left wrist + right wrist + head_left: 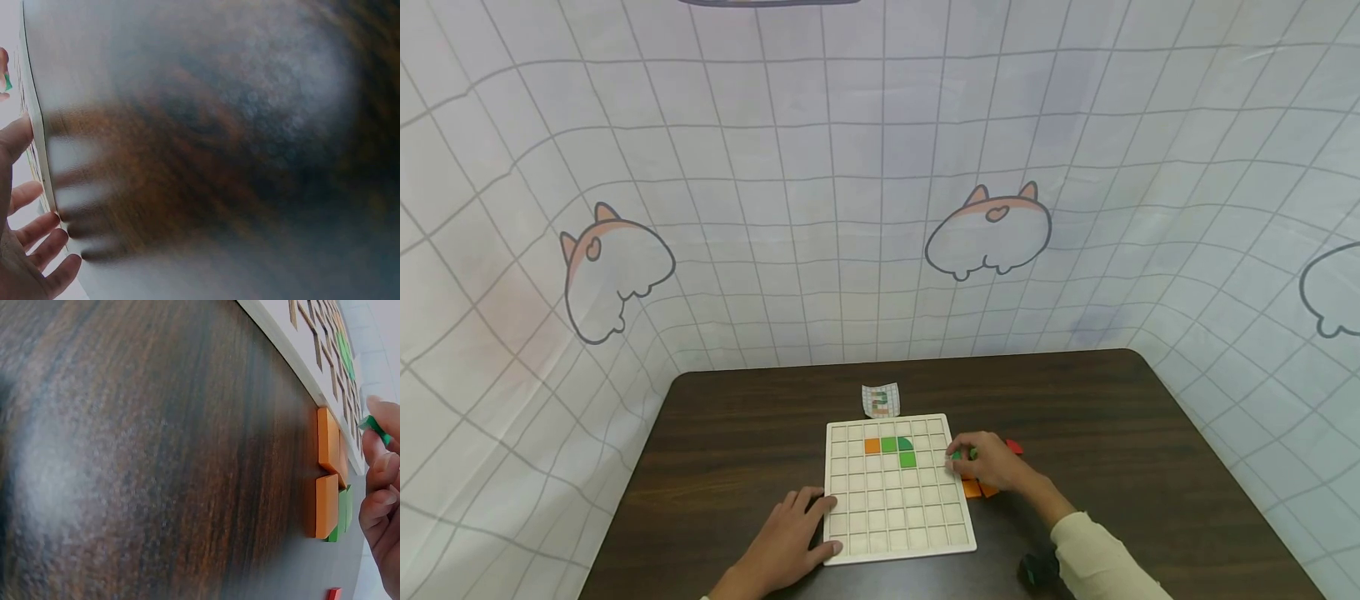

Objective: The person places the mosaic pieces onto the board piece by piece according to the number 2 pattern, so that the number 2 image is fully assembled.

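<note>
A white grid board [880,521] lies on the dark wooden table. Set in its upper cells are an orange square tile [872,447], green square tiles [907,459] and a dark green tile with one rounded corner [906,444]. My left hand [786,537] touches the board's left edge, fingers spread, thumb near its lower corner. Over the board's right edge, my right hand [988,460] pinches a small green tile [375,429] between thumb and forefinger; its full outline is hidden.
Orange tiles [327,506], green tiles [345,509] and a red tile [1014,447] lie right of the board. Behind the board is a small paper card [881,401] with a coloured grid pattern. A black object [1036,572] sits near the right sleeve. White cloth walls surround the table.
</note>
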`<action>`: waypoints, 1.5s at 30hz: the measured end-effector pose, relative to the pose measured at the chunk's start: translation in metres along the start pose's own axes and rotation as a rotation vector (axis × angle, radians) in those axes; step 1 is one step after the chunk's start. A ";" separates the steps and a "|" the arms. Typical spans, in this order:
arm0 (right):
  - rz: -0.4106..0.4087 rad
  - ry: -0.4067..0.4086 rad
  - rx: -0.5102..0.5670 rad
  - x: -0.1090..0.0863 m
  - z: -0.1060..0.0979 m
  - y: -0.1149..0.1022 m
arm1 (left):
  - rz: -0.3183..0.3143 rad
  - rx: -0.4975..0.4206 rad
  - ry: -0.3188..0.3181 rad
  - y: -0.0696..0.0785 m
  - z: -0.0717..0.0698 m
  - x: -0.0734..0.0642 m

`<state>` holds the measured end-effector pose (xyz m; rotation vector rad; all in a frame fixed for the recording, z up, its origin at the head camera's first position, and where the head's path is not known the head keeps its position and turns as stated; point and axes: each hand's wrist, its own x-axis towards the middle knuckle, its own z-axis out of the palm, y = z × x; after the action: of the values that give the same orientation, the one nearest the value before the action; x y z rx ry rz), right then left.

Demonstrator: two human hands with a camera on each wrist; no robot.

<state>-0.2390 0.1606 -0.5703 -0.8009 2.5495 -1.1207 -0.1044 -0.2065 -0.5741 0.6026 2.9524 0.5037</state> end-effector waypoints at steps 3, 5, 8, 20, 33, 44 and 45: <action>0.011 -0.002 -0.005 0.000 0.001 -0.001 | 0.002 -0.001 0.005 0.000 0.000 0.000; 0.014 -0.001 -0.003 0.000 0.002 -0.001 | 0.001 -0.002 0.006 0.000 0.000 0.000; 0.015 0.001 0.010 0.001 0.003 -0.002 | -0.003 -0.006 0.002 0.000 0.000 0.000; -0.006 0.010 0.028 0.001 0.006 -0.003 | -0.009 -0.017 -0.013 0.001 -0.001 0.000; -0.001 -0.017 0.042 0.000 0.009 -0.003 | -0.005 -0.010 -0.001 0.002 -0.001 -0.001; -0.012 -0.017 0.068 -0.001 0.010 -0.005 | -0.006 -0.005 -0.009 0.001 -0.001 0.000; -0.010 -0.018 0.070 -0.001 0.010 -0.006 | -0.007 -0.003 -0.009 0.001 -0.001 0.000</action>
<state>-0.2317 0.1520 -0.5726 -0.8037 2.4797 -1.1933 -0.1042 -0.2061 -0.5733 0.5921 2.9439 0.5042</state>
